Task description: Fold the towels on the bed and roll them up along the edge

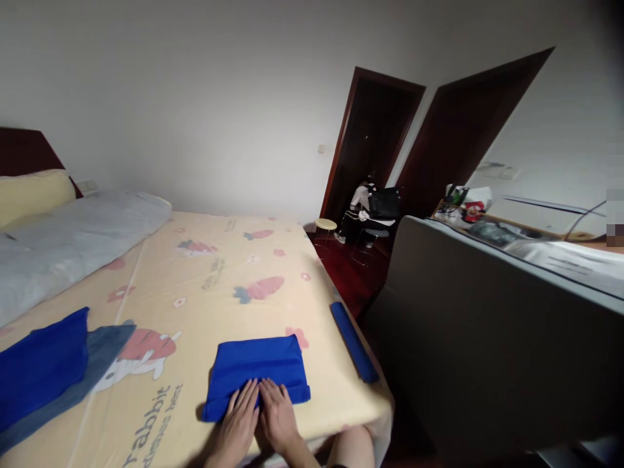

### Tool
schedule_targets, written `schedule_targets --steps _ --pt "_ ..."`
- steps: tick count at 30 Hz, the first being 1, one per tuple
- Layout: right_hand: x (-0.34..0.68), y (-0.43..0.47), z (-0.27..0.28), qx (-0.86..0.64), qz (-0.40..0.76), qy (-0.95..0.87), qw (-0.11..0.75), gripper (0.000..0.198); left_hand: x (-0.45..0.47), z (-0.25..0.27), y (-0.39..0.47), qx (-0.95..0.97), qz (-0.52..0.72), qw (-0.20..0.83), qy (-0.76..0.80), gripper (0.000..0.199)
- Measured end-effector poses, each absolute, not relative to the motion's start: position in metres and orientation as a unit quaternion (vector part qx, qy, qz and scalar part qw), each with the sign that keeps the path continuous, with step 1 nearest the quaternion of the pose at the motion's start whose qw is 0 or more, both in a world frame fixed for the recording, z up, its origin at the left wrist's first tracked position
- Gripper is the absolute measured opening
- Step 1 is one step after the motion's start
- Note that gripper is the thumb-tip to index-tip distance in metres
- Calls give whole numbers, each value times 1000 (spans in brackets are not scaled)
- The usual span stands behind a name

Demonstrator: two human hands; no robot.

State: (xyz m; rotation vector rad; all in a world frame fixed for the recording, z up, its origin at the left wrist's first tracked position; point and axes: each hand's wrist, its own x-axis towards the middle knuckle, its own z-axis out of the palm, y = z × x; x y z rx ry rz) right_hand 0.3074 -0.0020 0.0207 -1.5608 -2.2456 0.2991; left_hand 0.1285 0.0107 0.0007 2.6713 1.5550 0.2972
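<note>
A folded piece of blue cloth (258,361) lies on the bed near its front edge, with a thicker fold or roll along the near side. My left hand (241,409) rests on that near strip, fingers stretched out and pointing away from me. Close beside it, my right hand (279,409) lies on the same strip, its fingers also extended. To the right, a tight roll of blue cloth (353,341) lies along the bed's side edge. On the left are a spread blue cloth (46,364) and a grey-blue cloth (104,354) partly under it.
The bed has a cream sheet (263,253) with carrots and rabbits on it. A grey quilt (82,234) and a yellow pillow (36,195) are at the left. Right of the bed stands a dark panel (487,338) beside a cluttered desk. Stools (325,224) are near the doors.
</note>
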Motion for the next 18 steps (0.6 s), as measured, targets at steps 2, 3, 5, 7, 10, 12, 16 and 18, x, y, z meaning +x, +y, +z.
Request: schedule_targets --steps 2,3,5,7,10,12,16,18 --pt "306 -1 17 -566 114 -795 185 51 126 0 14 856 105 24 506 51" --pt "313 0 17 -586 111 -782 180 49 119 1 17 845 101 25 524 52" --pt "337 5 20 -632 100 -750 168 48 97 6 22 821 87 18 564 53" --pt "363 10 24 -670 90 -721 151 49 76 8 26 793 72 3 604 53" --pt "371 12 28 -689 82 -706 141 49 67 4 27 771 68 -19 633 52" --pt "351 11 27 -657 95 -731 157 49 84 -2 26 793 81 -15 603 54" --pt "300 13 25 -534 159 -810 182 52 130 -6 32 851 112 18 513 60" --pt "299 20 27 -549 161 -801 173 49 136 0 40 843 109 27 526 53"
